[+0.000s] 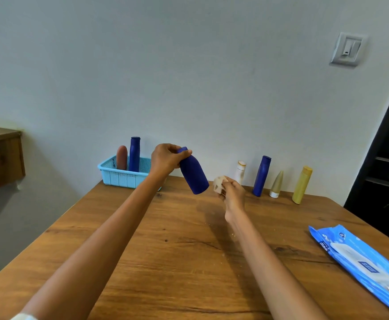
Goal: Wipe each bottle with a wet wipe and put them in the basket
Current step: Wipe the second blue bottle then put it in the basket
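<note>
Above the table, left hand [165, 159] grips tilted dark-blue plastic bottle [194, 173]; right hand [231, 192] pinches crumpled wipe [219, 183] at four o'clock; wiping probably done, next basketing at nine o'clock, pale-blue mesh basket [122, 175]

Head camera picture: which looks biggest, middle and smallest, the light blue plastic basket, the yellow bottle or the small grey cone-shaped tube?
1. Light blue plastic basket
2. Yellow bottle
3. Small grey cone-shaped tube
All three sit about equally far away.
</note>
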